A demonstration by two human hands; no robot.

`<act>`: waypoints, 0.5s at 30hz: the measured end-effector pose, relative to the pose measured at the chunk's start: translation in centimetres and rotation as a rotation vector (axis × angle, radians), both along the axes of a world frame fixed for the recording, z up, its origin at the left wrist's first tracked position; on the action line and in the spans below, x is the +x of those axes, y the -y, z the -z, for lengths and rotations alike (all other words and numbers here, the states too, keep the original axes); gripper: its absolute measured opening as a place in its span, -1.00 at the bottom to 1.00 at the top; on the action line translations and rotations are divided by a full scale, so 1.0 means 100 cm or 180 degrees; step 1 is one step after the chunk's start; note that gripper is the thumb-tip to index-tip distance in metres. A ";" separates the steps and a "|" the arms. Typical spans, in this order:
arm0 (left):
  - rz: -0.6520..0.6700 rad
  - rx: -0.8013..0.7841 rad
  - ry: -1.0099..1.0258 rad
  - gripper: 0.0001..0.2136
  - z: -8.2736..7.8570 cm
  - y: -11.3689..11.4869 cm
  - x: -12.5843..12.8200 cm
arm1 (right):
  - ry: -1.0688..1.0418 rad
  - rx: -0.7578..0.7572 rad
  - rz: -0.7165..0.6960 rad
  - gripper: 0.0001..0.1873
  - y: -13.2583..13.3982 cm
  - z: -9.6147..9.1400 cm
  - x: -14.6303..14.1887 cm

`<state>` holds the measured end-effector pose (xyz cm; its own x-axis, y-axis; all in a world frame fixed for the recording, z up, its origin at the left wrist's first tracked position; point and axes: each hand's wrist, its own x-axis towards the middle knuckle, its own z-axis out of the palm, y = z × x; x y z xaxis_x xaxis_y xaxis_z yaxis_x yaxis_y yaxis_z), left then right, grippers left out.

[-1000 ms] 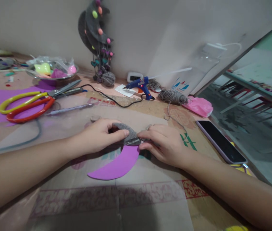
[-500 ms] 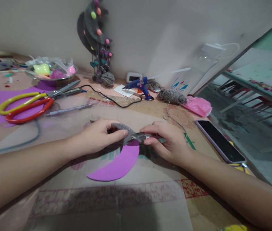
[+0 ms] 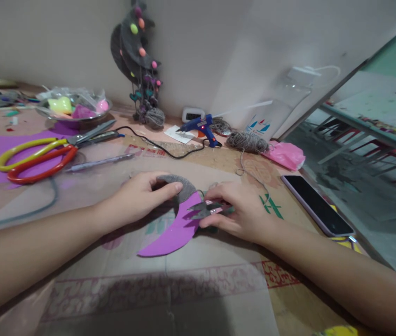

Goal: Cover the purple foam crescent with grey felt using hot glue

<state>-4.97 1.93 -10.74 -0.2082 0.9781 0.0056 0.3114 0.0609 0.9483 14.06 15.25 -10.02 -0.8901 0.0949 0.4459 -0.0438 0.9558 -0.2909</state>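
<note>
A purple foam crescent (image 3: 173, 231) lies on the cardboard-covered table, its upper end wrapped in grey twine (image 3: 183, 185). My left hand (image 3: 142, 198) presses down on that wrapped end, fingers curled over it. My right hand (image 3: 240, 212) is closed on small thread snips (image 3: 203, 209), whose blades point left over the crescent beside the wrapped part. A strand of twine runs from the crescent toward a loose grey twine bundle (image 3: 247, 140) further back.
Large yellow and orange scissors (image 3: 40, 154) and a pen (image 3: 100, 162) lie at left on purple foam. A blue glue gun (image 3: 200, 126) with black cord sits at the back. A phone (image 3: 315, 198) lies at right near the table edge. A metal bowl (image 3: 74, 109) stands back left.
The crescent has slid a little to the right and more of its purple shows. My right hand has drawn the snips off the wrapped end, and their blades now show over the foam.
</note>
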 end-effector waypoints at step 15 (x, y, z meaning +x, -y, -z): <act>-0.0739 0.0843 -0.0113 -0.63 0.005 -0.001 -0.002 | 0.0695 -0.1398 0.0543 -0.94 0.003 0.003 -0.011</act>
